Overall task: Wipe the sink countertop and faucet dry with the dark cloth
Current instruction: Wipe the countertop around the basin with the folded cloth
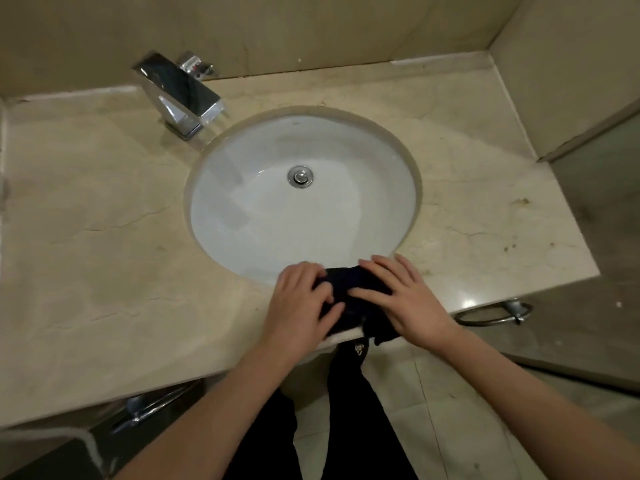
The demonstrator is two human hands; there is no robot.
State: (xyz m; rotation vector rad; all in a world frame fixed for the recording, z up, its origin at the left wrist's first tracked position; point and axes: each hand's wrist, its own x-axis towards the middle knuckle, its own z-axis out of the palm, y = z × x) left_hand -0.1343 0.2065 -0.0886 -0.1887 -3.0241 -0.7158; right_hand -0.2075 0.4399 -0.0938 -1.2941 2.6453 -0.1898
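The dark cloth (349,299) lies bunched on the front strip of the beige marble countertop (104,237), just in front of the white oval sink (301,209); one corner hangs over the counter's front edge. My left hand (301,303) presses on the cloth's left side, fingers curled into it. My right hand (401,299) lies flat on its right side, fingers spread. The chrome square faucet (180,91) stands at the back left of the sink, apart from both hands.
A chrome drain (300,176) sits in the basin. Beige walls close the back and right side. A metal towel ring (495,313) hangs under the counter's right front edge, and a chrome fitting (145,407) under its left. My dark trousers and a tiled floor show below.
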